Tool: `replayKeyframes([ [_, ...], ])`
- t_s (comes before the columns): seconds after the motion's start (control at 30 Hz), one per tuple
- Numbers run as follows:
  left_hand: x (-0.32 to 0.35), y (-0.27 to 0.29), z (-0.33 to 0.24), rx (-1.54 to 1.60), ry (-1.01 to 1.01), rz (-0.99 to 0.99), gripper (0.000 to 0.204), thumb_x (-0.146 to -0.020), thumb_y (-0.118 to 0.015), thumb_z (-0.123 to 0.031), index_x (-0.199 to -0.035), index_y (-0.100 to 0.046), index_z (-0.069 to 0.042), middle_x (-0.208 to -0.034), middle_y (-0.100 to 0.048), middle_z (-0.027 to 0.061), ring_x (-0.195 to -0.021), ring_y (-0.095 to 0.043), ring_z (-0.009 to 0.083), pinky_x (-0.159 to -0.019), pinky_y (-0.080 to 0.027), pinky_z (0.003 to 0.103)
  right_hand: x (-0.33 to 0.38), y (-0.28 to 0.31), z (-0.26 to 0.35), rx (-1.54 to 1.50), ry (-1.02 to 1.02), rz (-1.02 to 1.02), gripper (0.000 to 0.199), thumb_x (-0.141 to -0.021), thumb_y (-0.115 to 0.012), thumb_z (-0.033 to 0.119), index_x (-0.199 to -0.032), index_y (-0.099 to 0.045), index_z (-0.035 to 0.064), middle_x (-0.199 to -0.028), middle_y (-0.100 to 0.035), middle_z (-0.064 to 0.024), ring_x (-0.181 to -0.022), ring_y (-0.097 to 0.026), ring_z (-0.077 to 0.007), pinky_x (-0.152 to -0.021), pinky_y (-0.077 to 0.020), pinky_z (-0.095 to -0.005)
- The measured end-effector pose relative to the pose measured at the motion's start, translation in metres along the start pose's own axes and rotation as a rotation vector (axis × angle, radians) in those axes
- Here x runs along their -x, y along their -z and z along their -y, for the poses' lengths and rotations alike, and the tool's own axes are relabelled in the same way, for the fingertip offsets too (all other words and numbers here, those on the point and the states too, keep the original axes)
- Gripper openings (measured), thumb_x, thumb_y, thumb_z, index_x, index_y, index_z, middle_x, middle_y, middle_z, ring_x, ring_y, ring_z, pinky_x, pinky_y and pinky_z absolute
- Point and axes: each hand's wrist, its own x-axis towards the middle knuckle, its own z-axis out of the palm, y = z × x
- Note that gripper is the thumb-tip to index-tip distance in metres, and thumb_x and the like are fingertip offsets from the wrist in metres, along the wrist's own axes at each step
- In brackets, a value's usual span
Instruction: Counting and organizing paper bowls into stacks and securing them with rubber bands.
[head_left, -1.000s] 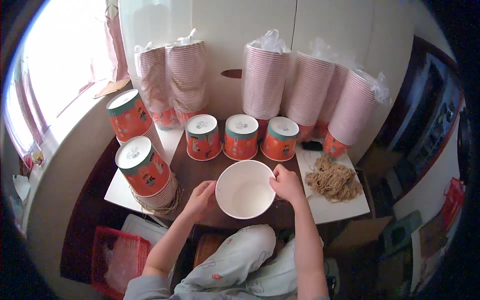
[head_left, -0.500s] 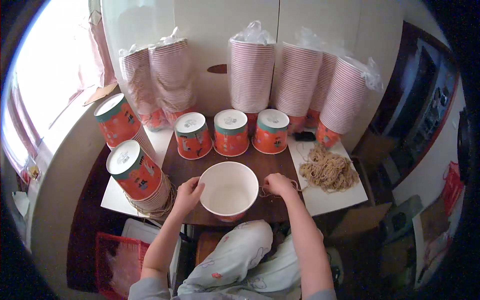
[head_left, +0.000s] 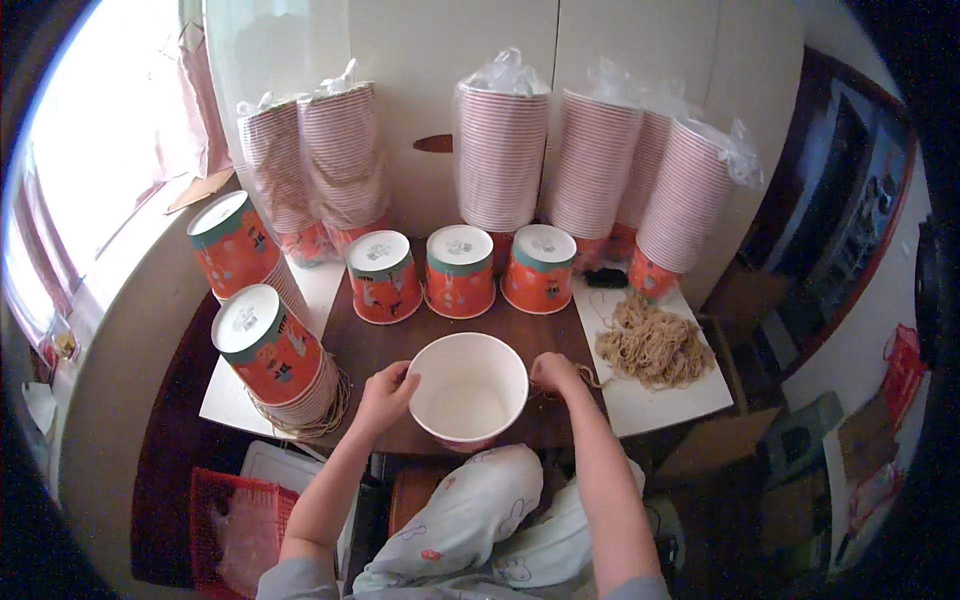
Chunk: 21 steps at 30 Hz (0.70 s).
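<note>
In the head view, the paper bucket (head_left: pixel 468 390) stands mouth up between the hands, its axis roughly upright; the left hand (head_left: pixel 387 394) grasps its left rim; the right hand (head_left: pixel 554 374) is curled just beside its right wall, whether pinching the twine strand (head_left: pixel 591 378) I cannot tell; the twine heap (head_left: pixel 656 341) lies farther right

Sleeves (head_left: pixel 300 578): plain grey, ending near the elbows
Forearms (head_left: pixel 588 465): bare from sleeve to wrist
Left hand (head_left: pixel 386 396): bare
Right hand (head_left: pixel 556 374): bare
Trousers (head_left: pixel 470 510): loose, pale whitish-green, softly creased
Trouser print (head_left: pixel 431 554): scattered small red motifs, thin purplish curved outlines
</note>
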Motion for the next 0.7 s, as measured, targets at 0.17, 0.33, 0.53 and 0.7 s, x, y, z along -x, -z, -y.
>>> replayKeyframes([
  [0.17, -0.001, -0.004, 0.0, -0.005, 0.012, 0.029, 0.031, -0.082, -0.052, -0.019, -0.103, -0.053, 0.004, -0.086, -0.062, 0.0123, -0.077, -0.057, 0.0134, -0.069, -0.045, 0.025, 0.027, 0.064, 0.022, -0.491, 0.165, -0.362, 0.013, -0.071, -0.059, 0.018, -0.075, -0.058, 0.0055, -0.075, -0.061, -0.0087, -0.072, -0.058, -0.0187, -0.066, -0.045, -0.03],
  [0.33, -0.001, -0.011, -0.007, -0.037, -0.05, 0.033, 0.032, -0.082, -0.052, -0.021, -0.104, -0.052, 0.004, -0.088, -0.061, 0.0137, -0.079, -0.058, 0.0154, -0.07, -0.045, 0.026, 0.048, 0.102, 0.051, -1.225, 0.395, -0.465, 0.007, -0.077, -0.057, 0.01, -0.076, -0.054, 0.0034, -0.071, -0.053, 0.0009, -0.067, -0.048, -0.0076, -0.063, -0.0397, -0.0216],
  [0.53, 0.001, -0.012, -0.015, -0.028, -0.025, 0.072, 0.028, -0.084, -0.051, -0.017, -0.103, -0.052, 0.003, -0.087, -0.06, 0.0095, -0.081, -0.055, 0.0131, -0.07, -0.044, 0.025, 0.045, 0.117, 0.034, -1.282, 0.302, -0.552, 0.003, -0.078, -0.054, 0.006, -0.08, -0.053, 0.006, -0.077, -0.055, 0.0, -0.072, -0.049, -0.0084, -0.067, -0.0391, -0.02],
  [0.7, 0.002, -0.013, -0.016, 0.099, 0.036, 0.076, 0.029, -0.085, -0.048, -0.019, -0.104, -0.05, 0.003, -0.085, -0.059, 0.0091, -0.076, -0.057, 0.0146, -0.065, -0.046, 0.025, 0.065, 0.124, 0.063, -1.267, 0.503, -0.484, 0.006, -0.081, -0.052, 0.007, -0.086, -0.05, 0.0046, -0.08, -0.055, -0.0017, -0.075, -0.051, -0.0099, -0.07, -0.0414, -0.0211],
])
